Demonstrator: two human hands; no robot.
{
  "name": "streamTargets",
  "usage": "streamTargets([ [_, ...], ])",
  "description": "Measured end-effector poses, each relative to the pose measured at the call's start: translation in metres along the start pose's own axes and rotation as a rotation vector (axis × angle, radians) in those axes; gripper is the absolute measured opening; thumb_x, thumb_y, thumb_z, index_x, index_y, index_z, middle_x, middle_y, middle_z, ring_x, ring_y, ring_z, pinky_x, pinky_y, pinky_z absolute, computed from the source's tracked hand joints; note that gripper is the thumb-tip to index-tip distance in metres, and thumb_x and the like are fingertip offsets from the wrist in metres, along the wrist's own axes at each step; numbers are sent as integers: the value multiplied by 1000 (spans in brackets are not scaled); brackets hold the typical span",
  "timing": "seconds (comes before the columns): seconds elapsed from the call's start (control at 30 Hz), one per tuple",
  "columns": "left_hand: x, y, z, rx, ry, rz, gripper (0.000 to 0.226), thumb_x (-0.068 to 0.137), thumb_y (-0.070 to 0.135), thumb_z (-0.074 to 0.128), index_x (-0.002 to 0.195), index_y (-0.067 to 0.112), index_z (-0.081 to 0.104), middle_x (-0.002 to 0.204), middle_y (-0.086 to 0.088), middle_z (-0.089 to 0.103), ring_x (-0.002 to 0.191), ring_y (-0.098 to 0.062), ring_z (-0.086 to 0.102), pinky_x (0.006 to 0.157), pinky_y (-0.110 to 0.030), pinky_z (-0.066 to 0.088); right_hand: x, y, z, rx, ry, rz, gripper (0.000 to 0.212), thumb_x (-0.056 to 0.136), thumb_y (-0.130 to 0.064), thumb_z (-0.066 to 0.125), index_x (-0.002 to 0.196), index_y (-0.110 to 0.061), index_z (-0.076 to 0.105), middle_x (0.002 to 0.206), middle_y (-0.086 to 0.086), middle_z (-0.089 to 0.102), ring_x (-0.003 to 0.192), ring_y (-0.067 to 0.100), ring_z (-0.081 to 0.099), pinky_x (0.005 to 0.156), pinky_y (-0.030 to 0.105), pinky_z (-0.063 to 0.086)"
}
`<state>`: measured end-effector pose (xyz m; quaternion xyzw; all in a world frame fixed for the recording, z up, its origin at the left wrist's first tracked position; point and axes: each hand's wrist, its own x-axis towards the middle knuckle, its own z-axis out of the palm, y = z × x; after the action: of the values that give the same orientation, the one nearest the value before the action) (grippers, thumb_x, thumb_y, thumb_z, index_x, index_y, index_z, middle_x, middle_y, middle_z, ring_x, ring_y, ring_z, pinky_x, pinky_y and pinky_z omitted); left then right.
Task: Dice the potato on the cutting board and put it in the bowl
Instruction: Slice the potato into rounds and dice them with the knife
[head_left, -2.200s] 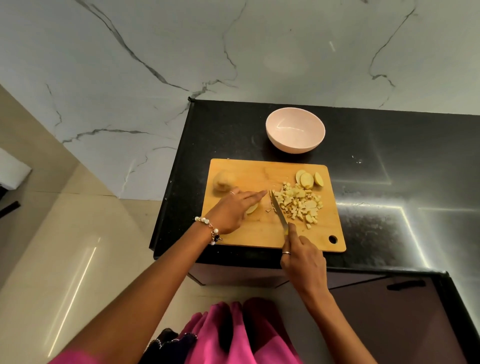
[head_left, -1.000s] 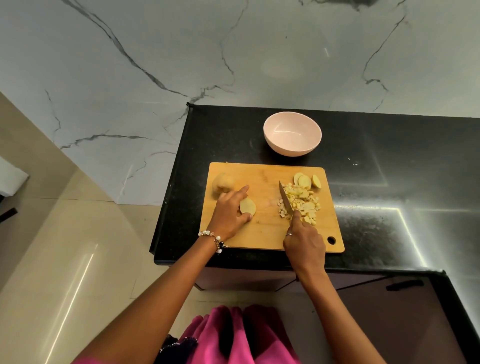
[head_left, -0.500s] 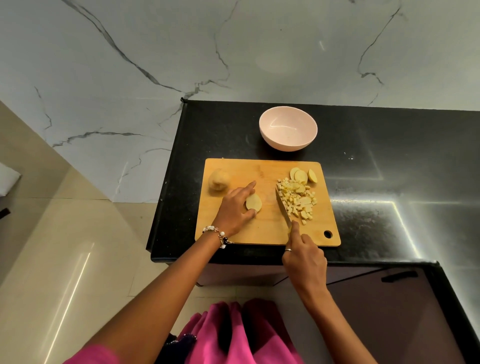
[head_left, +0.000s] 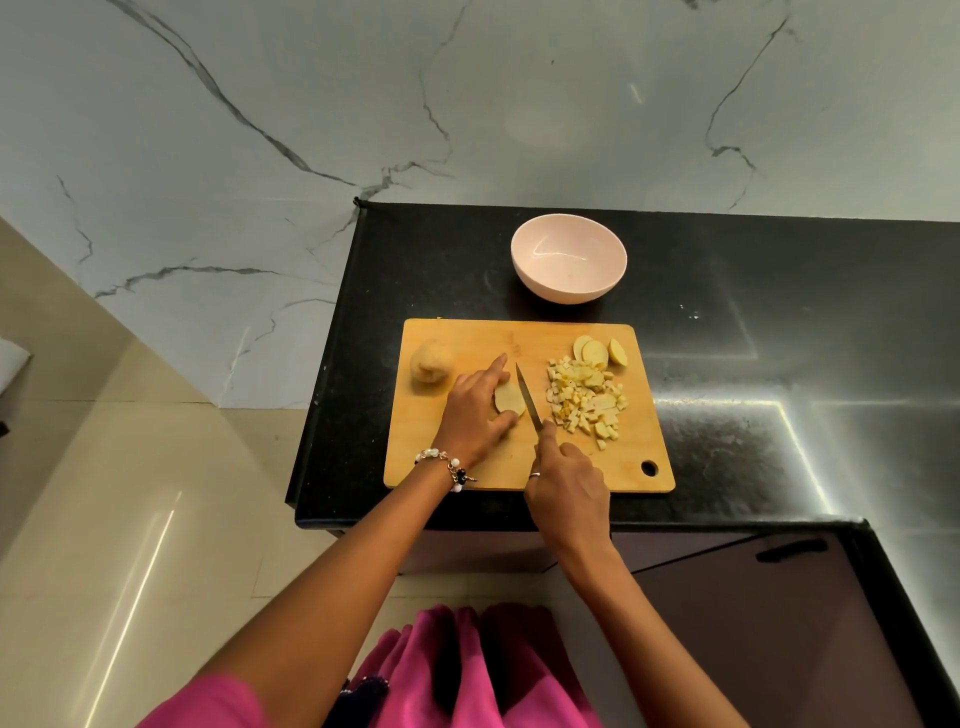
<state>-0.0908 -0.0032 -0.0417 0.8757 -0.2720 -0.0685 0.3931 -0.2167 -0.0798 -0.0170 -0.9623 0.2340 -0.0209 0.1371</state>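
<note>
A: Where is the potato at this moment?

B: In several places on the wooden cutting board (head_left: 524, 462), which lies on the black counter (head_left: 727, 291) at the centre of the frame. A potato slice (head_left: 508, 399) lies flat in the middle of the board. A heap of diced potato (head_left: 584, 400) sits toward the board's right side, with a few uncut slices (head_left: 597, 352) at the upper right of the heap. An uncut potato chunk (head_left: 431, 361) stands near the board's upper left corner.

A: What are the hands doing?

B: The left hand (head_left: 475, 415) holds the potato slice down, thumb at its lower edge and fingers over its left side, the index finger stretched toward the top of the frame. A beaded bracelet (head_left: 447, 465) circles that wrist. The right hand (head_left: 566, 486) is curled round the handle of a knife (head_left: 527, 397), index finger laid along its back. The handle itself is hidden inside the fist.

A: And the blade?

B: It runs up and slightly left from the right hand, just beside the right edge of the potato slice, between it and the diced potato. I cannot tell whether the edge touches the potato slice.

A: The bowl?

B: The pink bowl (head_left: 569, 296) stands on the counter just above the board's top edge, apart from it, with no potato inside.
</note>
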Motion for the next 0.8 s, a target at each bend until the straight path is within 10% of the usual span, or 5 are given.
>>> streamTargets([
  [0.37,-1,-3,4,-44,61,-40,77,75,16,72,142,14,36,121,3,62,109,-20,46,96,-23,35,6,-15,18,-127,-18,-78,52,84,2,47,135,10,39,79,25,62,52,37,58,45,31,31],
  [0.53,-1,-3,4,-66,64,-83,79,75,18,74,143,14,33,122,4,62,110,-17,42,91,-16,29,-7,-6,11,-92,-73,-115,59,93,-4,33,147,2,10,101,19,58,78,34,61,57,34,33],
  [0.67,-2,-3,3,-91,64,-95,82,75,19,75,144,15,31,122,5,62,110,-16,42,93,-18,32,-21,-1,11,-173,-46,-78,63,76,-4,62,135,6,42,73,16,61,52,30,56,45,31,27],
  [0.8,-3,-4,2,-123,53,-117,84,74,18,75,145,17,30,122,7,62,114,-13,41,99,-24,35,-10,7,4,40,-25,-102,55,93,-8,36,146,-3,24,91,19,61,76,37,57,58,35,32],
])
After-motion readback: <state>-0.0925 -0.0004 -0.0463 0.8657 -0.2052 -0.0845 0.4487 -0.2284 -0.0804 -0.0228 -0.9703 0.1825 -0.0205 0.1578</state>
